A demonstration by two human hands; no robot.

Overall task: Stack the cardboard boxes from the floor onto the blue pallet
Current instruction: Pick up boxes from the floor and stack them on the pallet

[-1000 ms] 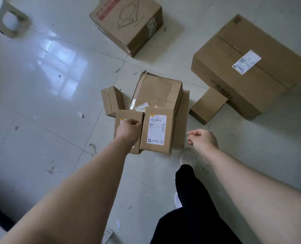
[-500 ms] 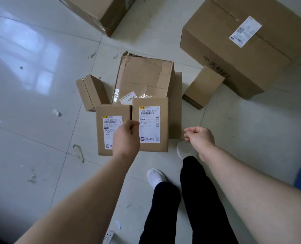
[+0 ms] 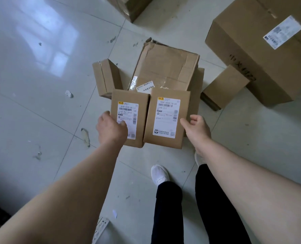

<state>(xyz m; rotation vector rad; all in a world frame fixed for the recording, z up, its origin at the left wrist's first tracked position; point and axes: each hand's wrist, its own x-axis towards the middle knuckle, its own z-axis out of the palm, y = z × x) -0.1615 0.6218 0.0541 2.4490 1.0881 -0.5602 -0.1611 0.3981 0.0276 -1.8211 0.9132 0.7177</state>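
Two small cardboard boxes with white shipping labels lie side by side on the tiled floor in front of me. My left hand (image 3: pixel 111 128) grips the left labelled box (image 3: pixel 128 103) at its left edge, thumb on the label. My right hand (image 3: pixel 196 127) holds the right labelled box (image 3: pixel 167 138) at its right edge, thumb on the top face and fingers curled past the edge. A crumpled medium box (image 3: pixel 165 67) lies just behind them. The blue pallet is not in view.
A small plain box (image 3: pixel 107 76) stands left of the crumpled one, another small box (image 3: pixel 223 87) to its right. A large box (image 3: pixel 251 55) fills the upper right, and a further box (image 3: pixel 132 6) pokes in at the top. My white shoe (image 3: pixel 159 174) is below the boxes.
My left hand slid from between the two labelled boxes to the left box's outer edge. My right hand moved from hanging free to the right box's edge. The view came closer.
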